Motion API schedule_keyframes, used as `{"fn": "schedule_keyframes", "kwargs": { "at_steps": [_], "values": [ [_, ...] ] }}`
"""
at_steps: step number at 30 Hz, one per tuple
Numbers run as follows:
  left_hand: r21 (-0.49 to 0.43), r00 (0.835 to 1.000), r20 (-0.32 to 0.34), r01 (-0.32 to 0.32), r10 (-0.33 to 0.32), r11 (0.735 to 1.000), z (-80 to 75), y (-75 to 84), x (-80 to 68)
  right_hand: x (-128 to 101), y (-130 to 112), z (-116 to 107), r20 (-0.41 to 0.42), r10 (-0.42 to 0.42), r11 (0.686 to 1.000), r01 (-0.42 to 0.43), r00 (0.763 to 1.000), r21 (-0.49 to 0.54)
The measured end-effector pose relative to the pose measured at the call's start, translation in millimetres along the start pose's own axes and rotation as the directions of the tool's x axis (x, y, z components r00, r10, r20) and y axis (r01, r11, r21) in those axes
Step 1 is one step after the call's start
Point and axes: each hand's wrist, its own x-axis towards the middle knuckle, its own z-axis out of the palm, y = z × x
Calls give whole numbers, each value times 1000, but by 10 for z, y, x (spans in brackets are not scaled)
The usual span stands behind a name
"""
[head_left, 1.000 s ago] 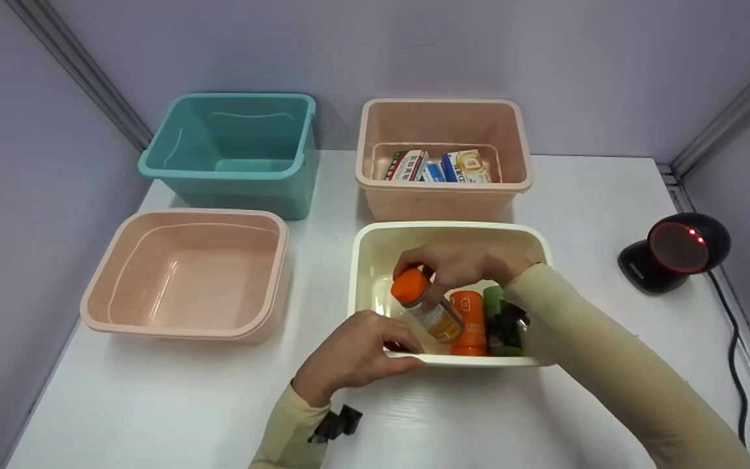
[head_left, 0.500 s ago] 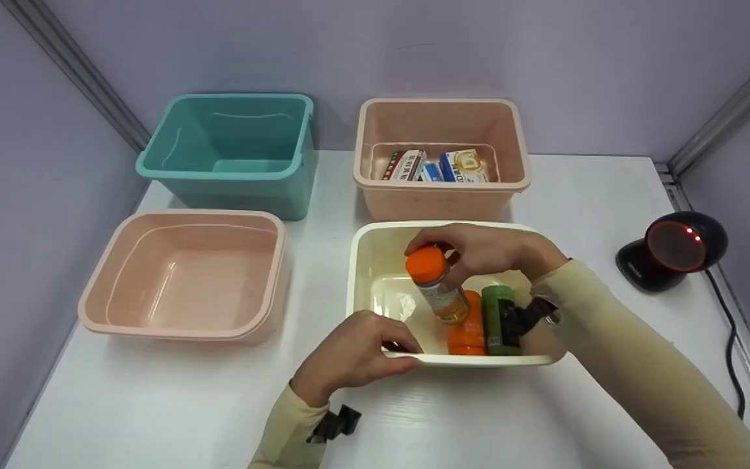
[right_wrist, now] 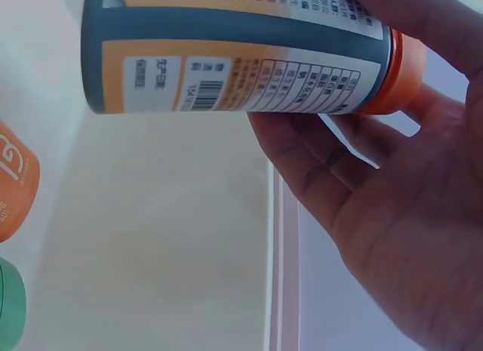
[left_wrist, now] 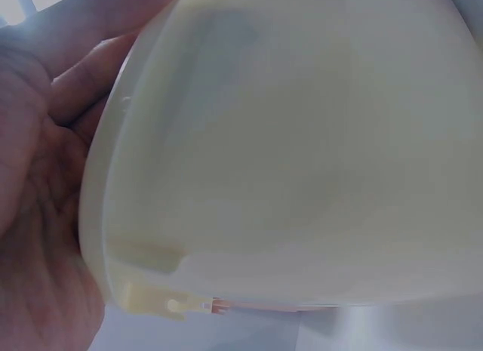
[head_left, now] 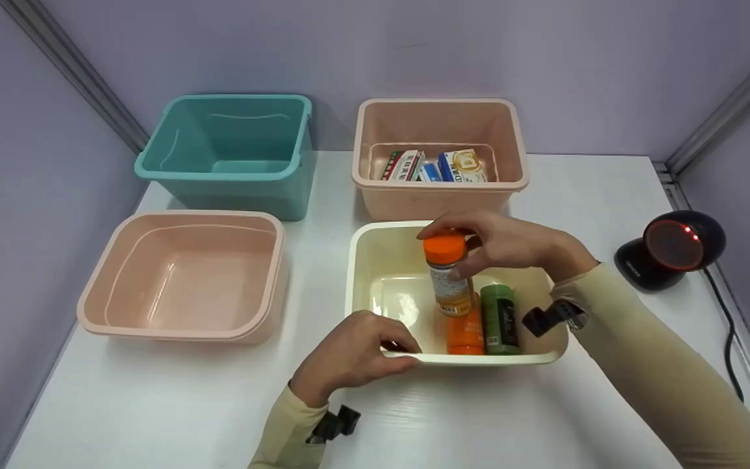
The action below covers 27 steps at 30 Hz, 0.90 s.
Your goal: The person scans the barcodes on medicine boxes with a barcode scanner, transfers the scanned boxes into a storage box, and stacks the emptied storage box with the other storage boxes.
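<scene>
Over the cream bin [head_left: 378, 254], the right hand [head_left: 508, 241] has its grip clamped on the upright jar [head_left: 450, 290]; the left hand [head_left: 359, 352] pinches the bin's near rim. Best to lift straight, clear of the orange bottle [head_left: 465, 339], with that rim steadied.

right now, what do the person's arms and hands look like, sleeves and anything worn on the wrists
The left sleeve and right sleeve are long and pale cream, each reaching to about the wrist. A small, blocky black device sits at each wrist: left device, right device. The left hand and right hand wear no gloves.
</scene>
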Motion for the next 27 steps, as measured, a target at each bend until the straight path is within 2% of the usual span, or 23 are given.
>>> {"fn": "schedule_keyframes", "kwargs": {
  "at_steps": [9, 18, 22, 27],
  "values": [
    [-14, 1000, 7, 29, -29, 999, -1, -1, -8, -84, -12, -54, -81, 3, 1000, 0, 997, 30],
    [6, 1000, -7, -7, 7, 1000, 11, -9, 2, -197, -33, -93, -164, -17, 992, 36, 986, 118],
    [6, 1000, -8, -10, 10, 1000, 13, -13, 3, -235, -58, -92, -225, -20, 994, 44, 974, 102],
    [4, 1000, -11, -8, 8, 1000, 13, -14, -2, -254, -100, -78, -327, -29, 999, 39, 944, 23]
  ]
}}
